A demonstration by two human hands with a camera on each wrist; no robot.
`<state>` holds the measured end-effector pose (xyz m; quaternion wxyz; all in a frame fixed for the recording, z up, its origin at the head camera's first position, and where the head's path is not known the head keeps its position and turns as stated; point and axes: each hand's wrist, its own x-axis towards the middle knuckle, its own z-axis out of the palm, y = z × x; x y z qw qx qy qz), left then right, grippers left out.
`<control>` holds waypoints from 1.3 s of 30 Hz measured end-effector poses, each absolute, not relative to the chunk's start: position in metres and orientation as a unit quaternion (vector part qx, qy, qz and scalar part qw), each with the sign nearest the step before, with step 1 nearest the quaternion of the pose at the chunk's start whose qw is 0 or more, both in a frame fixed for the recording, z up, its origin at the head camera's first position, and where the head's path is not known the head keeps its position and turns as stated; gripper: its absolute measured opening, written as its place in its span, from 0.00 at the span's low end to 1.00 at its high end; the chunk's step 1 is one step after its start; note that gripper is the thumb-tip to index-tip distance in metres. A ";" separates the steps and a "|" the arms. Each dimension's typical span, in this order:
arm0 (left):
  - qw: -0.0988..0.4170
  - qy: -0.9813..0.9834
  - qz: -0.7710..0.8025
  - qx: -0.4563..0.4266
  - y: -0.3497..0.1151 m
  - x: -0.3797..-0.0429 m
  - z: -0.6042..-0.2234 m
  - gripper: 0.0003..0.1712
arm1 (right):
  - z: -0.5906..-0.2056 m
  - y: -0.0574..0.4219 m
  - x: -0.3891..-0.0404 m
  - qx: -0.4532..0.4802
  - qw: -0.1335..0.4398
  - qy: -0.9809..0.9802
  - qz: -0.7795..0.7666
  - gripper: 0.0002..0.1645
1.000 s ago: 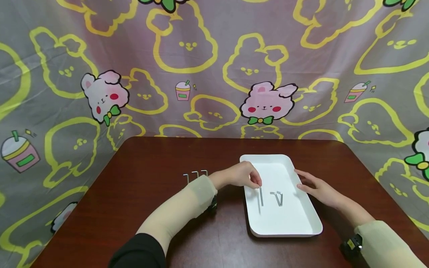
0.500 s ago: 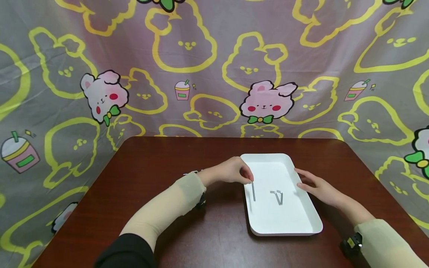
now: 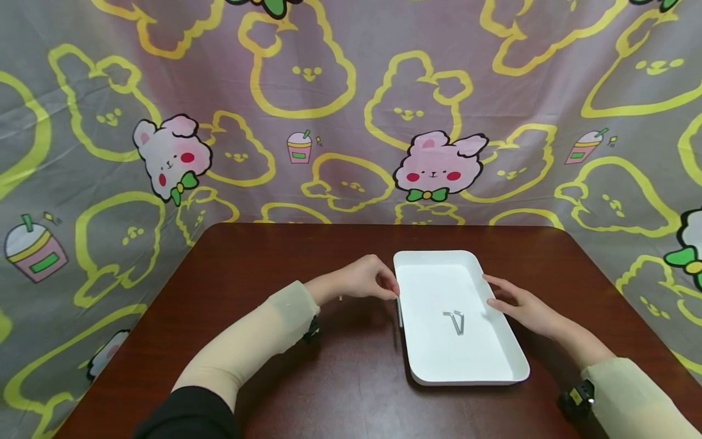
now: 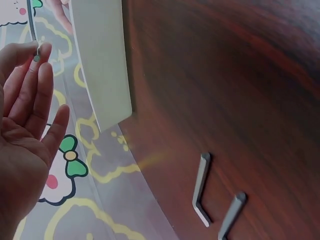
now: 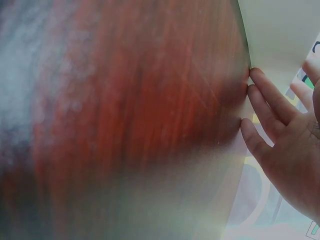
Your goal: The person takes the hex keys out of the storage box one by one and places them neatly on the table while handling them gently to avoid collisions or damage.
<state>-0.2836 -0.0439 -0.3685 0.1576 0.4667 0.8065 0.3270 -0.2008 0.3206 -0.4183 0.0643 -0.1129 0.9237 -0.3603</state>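
Note:
At the tray's left edge, my left hand [image 3: 366, 277] pinches a thin silver hex key [image 3: 400, 313] between thumb and fingertips, its long arm hanging down along the outer wall. In the left wrist view the held hex key [image 4: 31, 22] shows its end at the fingertips. Two hex keys [image 3: 459, 323] lie together in a V inside the white tray [image 3: 466, 366]. My right hand [image 3: 521, 309] rests with fairly straight fingers against the tray's right wall. The right wrist view shows those fingertips [image 5: 257, 75] along the wall's lower edge.
On the dark wooden table [image 3: 351, 390] lie a hex key [image 4: 200, 185] and another hex key [image 4: 232, 215], mostly hidden behind my left forearm in the head view. A patterned curtain [image 3: 340, 140] hangs behind the table.
My left hand has moved left with the hex key, from over the tray floor to just outside its left rim. The right hand and tray stay put.

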 end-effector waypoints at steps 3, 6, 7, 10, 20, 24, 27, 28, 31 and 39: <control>0.153 0.808 0.319 0.470 -0.049 -0.283 -0.368 0.02 | -0.419 0.321 -0.201 -0.114 0.062 0.924 -0.359 0.39; 0.146 0.809 0.313 0.475 -0.056 -0.283 -0.367 0.02 | -0.420 0.321 -0.201 -0.115 0.061 0.924 -0.359 0.39; 0.144 0.810 0.312 0.476 -0.059 -0.283 -0.367 0.02 | -0.420 0.322 -0.201 -0.116 0.061 0.924 -0.360 0.39; 0.139 0.812 0.309 0.475 -0.067 -0.283 -0.366 0.02 | -0.421 0.322 -0.201 -0.118 0.060 0.924 -0.360 0.39; 0.147 0.822 0.339 0.434 -0.092 -0.282 -0.365 0.02 | -0.421 0.323 -0.200 -0.123 0.058 0.923 -0.361 0.38; 0.160 0.822 0.352 0.417 -0.101 -0.280 -0.366 0.02 | -0.420 0.322 -0.200 -0.124 0.060 0.922 -0.363 0.38; 0.166 0.824 0.355 0.408 -0.108 -0.277 -0.367 0.02 | -0.420 0.322 -0.200 -0.123 0.061 0.921 -0.363 0.38; 0.165 0.825 0.354 0.408 -0.111 -0.277 -0.368 0.02 | -0.420 0.322 -0.200 -0.123 0.062 0.921 -0.364 0.38; 0.162 0.824 0.352 0.414 -0.117 -0.274 -0.369 0.02 | -0.420 0.322 -0.201 -0.125 0.061 0.921 -0.363 0.39; 0.129 0.828 0.350 0.420 -0.140 -0.266 -0.374 0.02 | -0.419 0.323 -0.203 -0.129 0.060 0.921 -0.364 0.39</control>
